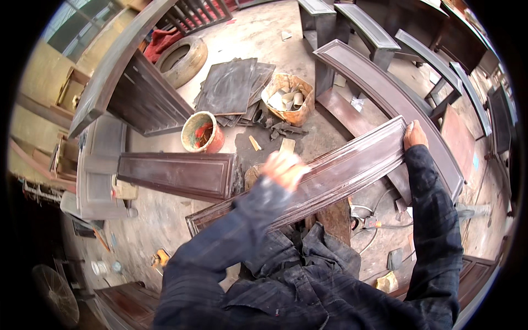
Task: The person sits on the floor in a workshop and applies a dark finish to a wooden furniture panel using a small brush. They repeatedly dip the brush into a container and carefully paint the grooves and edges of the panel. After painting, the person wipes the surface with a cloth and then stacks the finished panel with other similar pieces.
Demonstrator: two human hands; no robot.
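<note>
A long dark-brown wooden panel point(352, 159) with moulded edges lies slantwise across my lap, its right end raised farther from me. My right hand point(415, 135) is closed round that far right end. Over the panel's middle, near its far edge, is my left hand point(283, 169), smeared by motion. Its fingers look bent, but whether they hold anything cannot be made out. Just beyond them shows a small pale flat piece point(287, 146); I cannot tell if the hand touches it. My left forearm hides part of the panel's left half.
A second dark panel point(176, 175) lies to the left. Beyond stand a paint-stained bucket point(202, 132), a tub of rolled scraps point(289, 96), stacked dark boards point(226, 88) and a tyre point(182, 61). Long moulded pieces point(396, 110) crowd the right. A power tool point(360, 223) with cable lies near my lap.
</note>
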